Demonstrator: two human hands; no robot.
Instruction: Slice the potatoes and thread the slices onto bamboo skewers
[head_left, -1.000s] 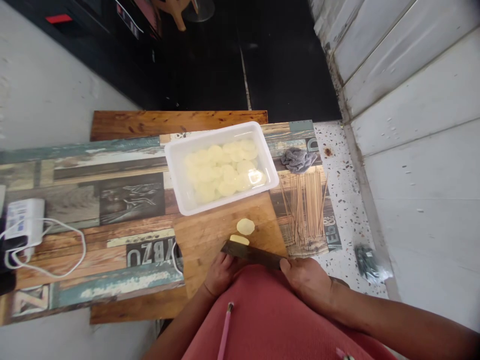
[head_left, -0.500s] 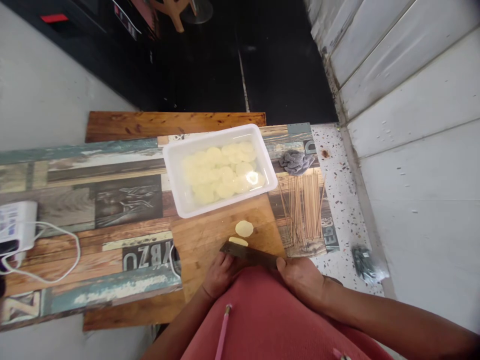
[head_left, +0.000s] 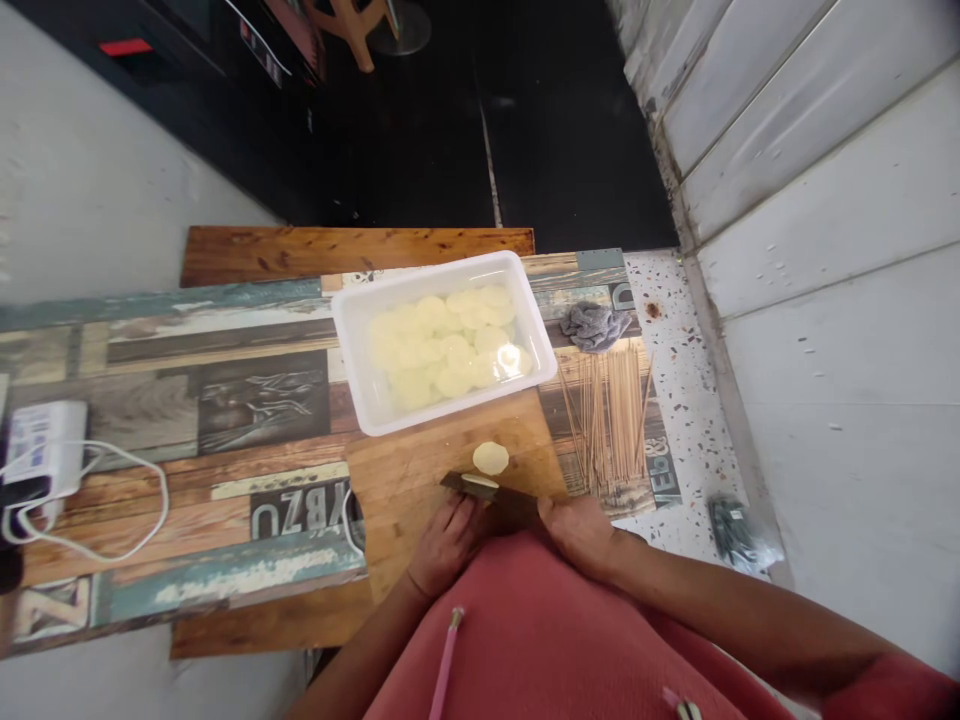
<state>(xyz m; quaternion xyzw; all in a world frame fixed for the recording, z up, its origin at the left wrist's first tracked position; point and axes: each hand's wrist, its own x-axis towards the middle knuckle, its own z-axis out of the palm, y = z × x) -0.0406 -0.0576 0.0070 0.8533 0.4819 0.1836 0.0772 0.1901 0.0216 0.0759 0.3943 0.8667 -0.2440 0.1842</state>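
My right hand (head_left: 583,535) is closed around the handle of a broad dark knife (head_left: 514,505), whose blade points left over the wooden cutting board (head_left: 397,480). A thin pale slice (head_left: 480,482) lies against the blade near its tip. Just beyond it, a round pale slice (head_left: 491,459), which looks like potato, rests flat on the board. My left hand (head_left: 448,545) is at the near side of the blade, fingers bent and held together. What those fingers grip is hidden behind the hand and blade. A white plastic tub (head_left: 349,350) of similar slices in liquid stands at the board's far end.
Thin wooden skewers (head_left: 619,415) lie on the patterned table right of the board, below a crumpled grey cloth (head_left: 595,326). At the left is a white box (head_left: 56,445) with a looped cable (head_left: 161,500). A tiled wall (head_left: 847,300) runs along the right.
The knife and my right hand have shifted slightly left and away from my body. A slice now shows against the blade, where it lay beyond the blade before. The view has shifted slightly.
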